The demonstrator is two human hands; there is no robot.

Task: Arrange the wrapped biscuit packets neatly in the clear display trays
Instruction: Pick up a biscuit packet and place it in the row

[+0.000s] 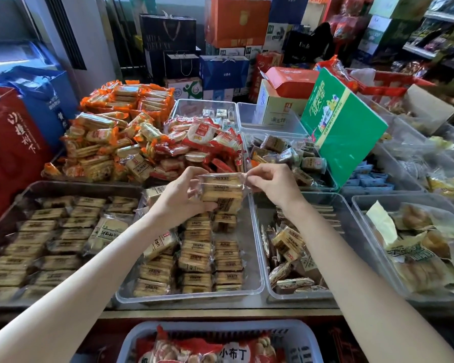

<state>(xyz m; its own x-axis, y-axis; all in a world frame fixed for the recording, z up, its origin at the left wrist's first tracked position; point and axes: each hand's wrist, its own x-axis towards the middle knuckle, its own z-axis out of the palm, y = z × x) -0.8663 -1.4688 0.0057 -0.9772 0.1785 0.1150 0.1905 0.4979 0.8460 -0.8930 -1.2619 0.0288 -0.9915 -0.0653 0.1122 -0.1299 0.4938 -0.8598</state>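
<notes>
Above the far end of the middle clear tray, both hands hold a small stack of wrapped biscuit packets. The left hand curls round the stack's left end and underside, bearing its weight; the right hand pinches the crimped film at the top packet's right end, probably to square the stack before it goes down. Below, the tray holds flat rectangular packets in fairly tidy rows, with bare floor along its right side, so a fresh column seems to belong there. The wrappers are glossy transparent film, crinkled at the seams, over pale, ridged biscuits. The trays are rigid clear plastic with rounded corners. Farther away, a loose heap of orange-wrapped packets lies unsorted.
</notes>
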